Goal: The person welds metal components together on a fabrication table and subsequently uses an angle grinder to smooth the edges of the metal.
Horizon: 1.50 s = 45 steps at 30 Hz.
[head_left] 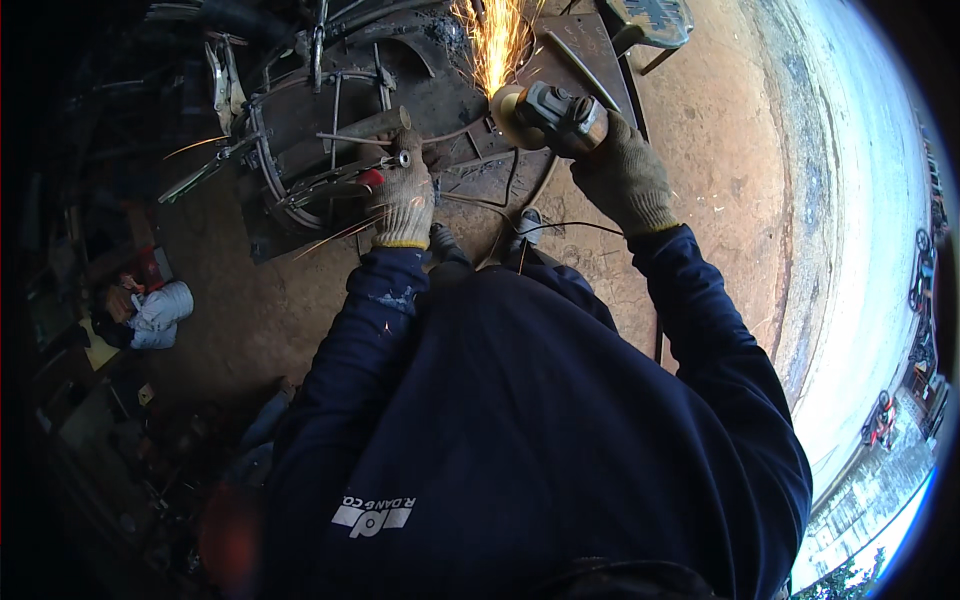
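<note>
My right hand (628, 180), in a grey knitted glove, is closed around the body of an angle grinder (565, 115). Its disc (512, 118) throws a bright stream of orange sparks (492, 45) toward the far side of the table. My left hand (405, 200), gloved alike with a yellow cuff edge, is closed on a thin metal rod (455, 133) that reaches to the disc; its fingertips are partly hidden. Beside that hand lie a thick round bar (368, 125) and a metal tool with a red part (370, 178).
A dark steel table (475, 182) carries a curved metal frame (268, 160), clamp-like pliers (222, 85) and a straight rod (580, 68). A cable (585, 225) hangs near my feet. A chair (655, 22) stands far right. At left is another person in a light sleeve (165, 312).
</note>
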Available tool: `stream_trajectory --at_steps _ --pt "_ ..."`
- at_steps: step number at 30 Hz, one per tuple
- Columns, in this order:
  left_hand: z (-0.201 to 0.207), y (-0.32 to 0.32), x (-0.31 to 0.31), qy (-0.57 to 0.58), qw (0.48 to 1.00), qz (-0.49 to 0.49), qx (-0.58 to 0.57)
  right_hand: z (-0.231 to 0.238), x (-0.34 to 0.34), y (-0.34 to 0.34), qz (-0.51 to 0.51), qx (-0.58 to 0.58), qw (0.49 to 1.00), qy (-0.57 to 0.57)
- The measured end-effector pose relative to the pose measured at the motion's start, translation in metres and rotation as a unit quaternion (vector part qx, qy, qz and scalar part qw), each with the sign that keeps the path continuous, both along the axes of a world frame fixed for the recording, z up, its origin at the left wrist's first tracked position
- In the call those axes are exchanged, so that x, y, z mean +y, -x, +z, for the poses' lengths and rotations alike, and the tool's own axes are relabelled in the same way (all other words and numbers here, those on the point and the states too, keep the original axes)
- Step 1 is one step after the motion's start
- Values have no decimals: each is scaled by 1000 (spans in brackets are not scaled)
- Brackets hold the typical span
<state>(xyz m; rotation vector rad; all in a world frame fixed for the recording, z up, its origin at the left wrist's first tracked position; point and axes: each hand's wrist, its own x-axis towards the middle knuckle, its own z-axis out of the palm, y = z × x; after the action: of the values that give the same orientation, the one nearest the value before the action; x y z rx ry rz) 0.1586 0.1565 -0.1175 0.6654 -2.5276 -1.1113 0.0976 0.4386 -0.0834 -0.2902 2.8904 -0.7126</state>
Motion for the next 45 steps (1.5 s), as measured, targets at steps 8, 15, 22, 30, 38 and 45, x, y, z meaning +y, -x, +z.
stream_trajectory --at_steps 8,15,22,30,38,45 --pt "0 -2 2 -26 999 -11 -20 3 -1 1 -9 -24 1000 -10" --pt "-11 -1 -5 6 998 -37 -58 12 -1 1 -71 -91 993 14" --pt "-7 2 -5 -24 999 5 -41 6 -1 -5 -27 -29 999 -3" --pt "23 3 7 -67 996 11 -61 12 -2 -3 -70 -107 992 -10" --pt "14 -2 5 -167 986 25 9 28 3 -9 -115 -149 982 33" --pt "1 3 -6 -36 998 29 -49 14 -3 -12 -79 -100 991 46"
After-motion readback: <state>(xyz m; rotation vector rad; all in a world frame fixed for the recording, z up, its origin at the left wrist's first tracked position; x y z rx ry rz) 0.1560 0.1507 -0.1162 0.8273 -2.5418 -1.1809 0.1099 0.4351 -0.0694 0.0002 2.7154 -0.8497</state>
